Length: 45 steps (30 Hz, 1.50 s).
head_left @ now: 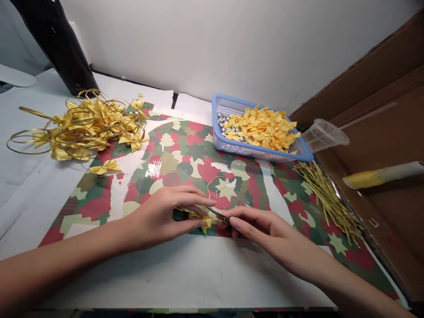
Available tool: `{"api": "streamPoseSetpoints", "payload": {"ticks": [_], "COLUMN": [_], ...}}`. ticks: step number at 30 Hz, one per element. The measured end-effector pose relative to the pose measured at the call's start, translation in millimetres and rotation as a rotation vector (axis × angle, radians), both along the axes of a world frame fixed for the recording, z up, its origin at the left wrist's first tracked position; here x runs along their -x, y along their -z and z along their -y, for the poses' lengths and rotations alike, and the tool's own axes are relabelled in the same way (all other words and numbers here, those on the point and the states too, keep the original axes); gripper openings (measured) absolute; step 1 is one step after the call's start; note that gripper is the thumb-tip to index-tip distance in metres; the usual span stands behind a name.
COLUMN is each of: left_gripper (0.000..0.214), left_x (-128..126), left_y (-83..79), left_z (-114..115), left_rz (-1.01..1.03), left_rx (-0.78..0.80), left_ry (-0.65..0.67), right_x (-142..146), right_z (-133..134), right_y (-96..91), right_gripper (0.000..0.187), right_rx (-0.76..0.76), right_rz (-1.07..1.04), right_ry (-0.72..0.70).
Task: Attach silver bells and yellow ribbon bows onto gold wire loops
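Note:
Near the front edge of the patterned sheet, my left hand (165, 214) is closed around a yellow ribbon bow (207, 224) with gold cord, thumb below and fingers above. The cord runs back under the palm, where part of it is hidden. My right hand (261, 225) pinches a slim, shiny metal tool (218, 213) whose tip points left, close to the bow and the left fingertips. Its exact kind is not clear. Just beyond the hands, a thin loose thread (212, 182) curls on the sheet.
A pile of yellow bows with gold cord loops (89, 128) lies at left, beside a black upright object (61, 44). At the back right stands a blue basket (261, 153) of bows and silver bells. Gold twisted strips (331, 201) and a clear plastic cup (326, 134) sit by a cardboard wall (380, 132).

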State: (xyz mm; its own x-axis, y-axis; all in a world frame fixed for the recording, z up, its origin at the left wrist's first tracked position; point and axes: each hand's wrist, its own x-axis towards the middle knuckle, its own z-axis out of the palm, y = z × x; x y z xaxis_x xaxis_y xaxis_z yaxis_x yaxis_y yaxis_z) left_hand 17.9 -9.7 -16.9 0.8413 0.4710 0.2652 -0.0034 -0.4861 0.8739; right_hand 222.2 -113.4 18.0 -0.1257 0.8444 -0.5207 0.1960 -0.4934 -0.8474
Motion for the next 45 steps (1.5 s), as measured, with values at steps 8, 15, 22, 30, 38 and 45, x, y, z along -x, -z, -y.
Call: {"api": "streamPoseSetpoints", "payload": {"ticks": [8, 15, 22, 30, 38, 45], "left_gripper": [0.031, 0.032, 0.034, 0.034, 0.032, 0.033], "left_x": [-1, -1, 0, -1, 0, 0], "left_y": [-1.4, 1.1, -0.4, 1.0, 1.1, 0.7], "left_z": [0, -1, -1, 0, 2, -1], "left_rz": [0.023, 0.022, 0.022, 0.013, 0.021, 0.003], "left_rx": [0.011, -0.035, -0.044, -0.018, 0.016, -0.039], "left_ry": [0.024, 0.009, 0.005, 0.009, 0.014, 0.005], "right_x": [-4, -2, -6, -5, -4, -5], "right_z": [-6, -13, -15, -17, -18, -18], "right_y": [-0.6, -0.4, 1.3, -0.5, -3.9, -0.9], "right_gripper": [0.032, 0.033, 0.026, 0.027, 0.027, 0.028], "right_rx": [0.104, 0.126, 0.109, 0.113, 0.111, 0.138], "right_rz": [-0.072, -0.109, -0.126, -0.120, -0.114, -0.121], "right_ry": [-0.013, 0.004, -0.060, -0.082, -0.082, -0.076]}}
